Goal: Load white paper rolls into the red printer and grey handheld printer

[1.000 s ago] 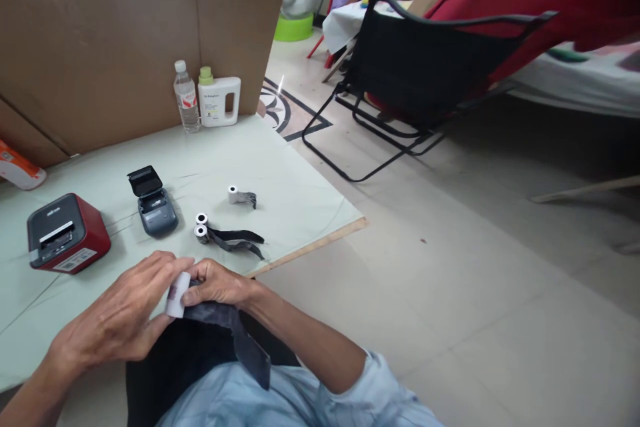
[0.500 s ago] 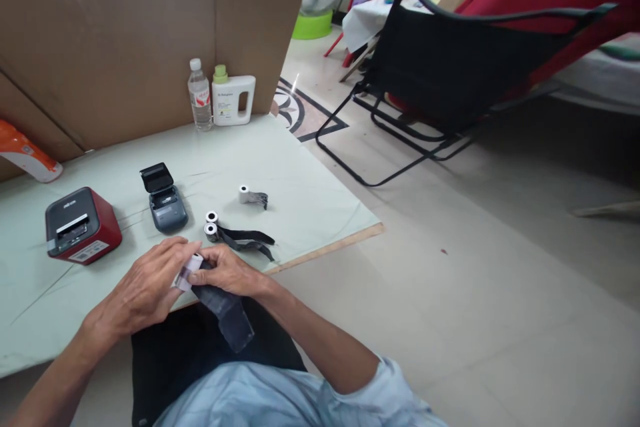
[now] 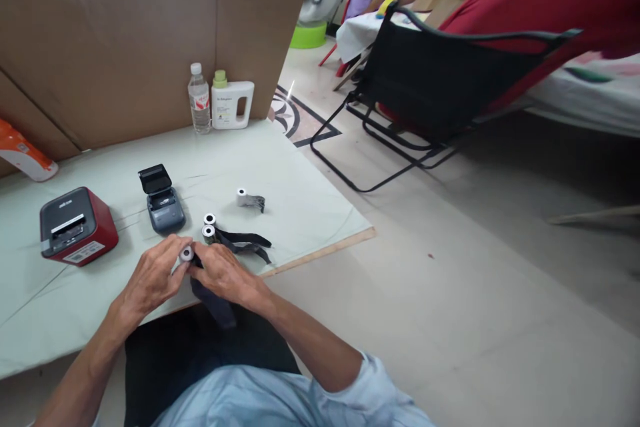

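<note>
1. Low in the left half of the frame, the left hand and right hand meet over the near edge of the table, both pinching a small white paper roll.
2. The roll is a short cylinder showing its round end; a dark, limp strip hangs from it below the right hand.
3. Just beyond lie two more rolls side by side with dark curling strips, and a single roll farther back.
4. Left of these sit a small grey printer, lid up, and a boxy red printer.
5. A clear plastic bottle and white jug stand against brown cardboard.
</note>
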`<action>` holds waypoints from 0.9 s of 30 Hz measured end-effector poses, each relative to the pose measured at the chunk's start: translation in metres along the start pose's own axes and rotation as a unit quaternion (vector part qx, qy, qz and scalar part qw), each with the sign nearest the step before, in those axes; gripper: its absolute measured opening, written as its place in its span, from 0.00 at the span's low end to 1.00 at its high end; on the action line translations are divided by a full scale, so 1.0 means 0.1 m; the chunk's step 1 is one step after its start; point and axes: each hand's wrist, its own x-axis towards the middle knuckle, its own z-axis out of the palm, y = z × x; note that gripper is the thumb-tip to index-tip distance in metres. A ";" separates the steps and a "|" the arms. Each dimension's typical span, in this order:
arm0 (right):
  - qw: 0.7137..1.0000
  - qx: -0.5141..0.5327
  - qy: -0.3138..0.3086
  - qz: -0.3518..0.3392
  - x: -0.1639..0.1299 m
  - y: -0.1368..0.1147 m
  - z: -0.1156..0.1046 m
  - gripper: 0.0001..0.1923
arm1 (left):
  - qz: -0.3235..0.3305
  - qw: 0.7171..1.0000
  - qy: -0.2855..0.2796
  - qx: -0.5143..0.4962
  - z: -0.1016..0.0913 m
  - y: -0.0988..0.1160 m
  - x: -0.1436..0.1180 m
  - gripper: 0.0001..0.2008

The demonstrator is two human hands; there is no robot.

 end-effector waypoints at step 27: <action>0.992 0.106 -0.063 -0.039 0.62 1.00 -0.93 0.11 | -0.114 0.991 -0.042 -0.055 0.00 -0.38 0.58 0.21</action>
